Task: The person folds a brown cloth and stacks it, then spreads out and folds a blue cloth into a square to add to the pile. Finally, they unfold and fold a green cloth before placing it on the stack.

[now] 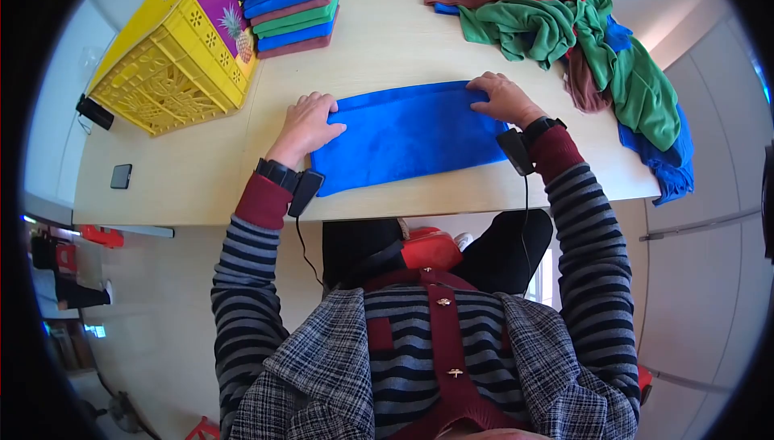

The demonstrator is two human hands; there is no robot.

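Note:
A blue cloth (411,135), folded into a long flat strip, lies on the table in front of me. At its far left corner is my left hand (308,123), fingers curled over the edge and thumb resting on the fabric. My right hand (508,100) grips the far right corner the same way, fingers bent and thumb on top. Some fingertips are hidden at the cloth's edge. Both wrists wear black straps with small devices.
A stack of folded cloths (294,17) in brown, green and blue stands beside a yellow crate (181,57) at the back left. Loose cloths (532,21) are heaped at the back right, hanging over the edge. A phone (121,176) lies on the left of the table (197,186).

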